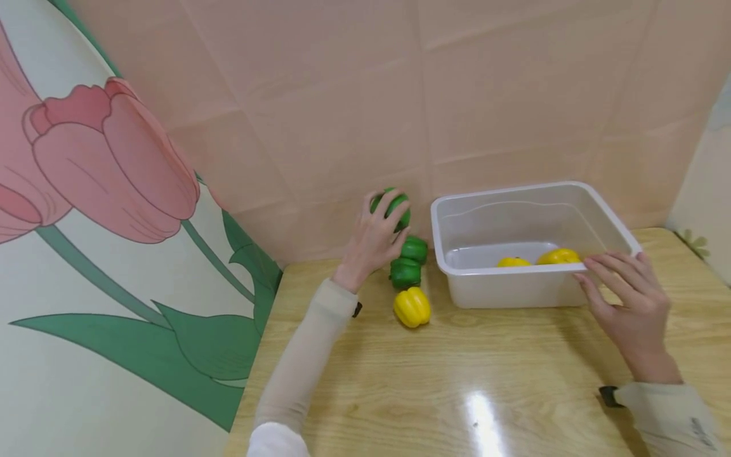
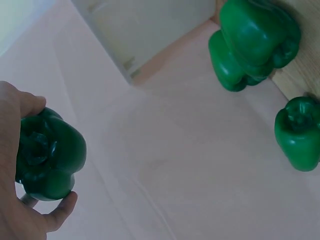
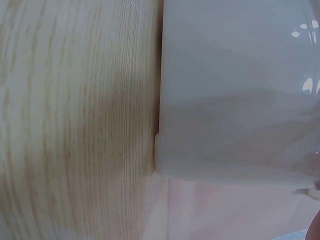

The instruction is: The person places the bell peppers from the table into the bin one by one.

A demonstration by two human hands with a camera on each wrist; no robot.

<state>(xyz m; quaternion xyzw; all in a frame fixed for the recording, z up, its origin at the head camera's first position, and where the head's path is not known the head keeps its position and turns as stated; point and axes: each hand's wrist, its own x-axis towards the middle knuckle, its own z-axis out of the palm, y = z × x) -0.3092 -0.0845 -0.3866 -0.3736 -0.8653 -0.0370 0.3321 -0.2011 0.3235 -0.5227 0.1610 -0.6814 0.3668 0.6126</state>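
A wooden table with a pale grain and a glossy sheen stands against a pink wall. On it, near the back edge, sits a clear plastic tub. Just left of the tub lie two green peppers, touching each other, and a yellow pepper just in front of them. The tub's side rests flat on the wood in the right wrist view.
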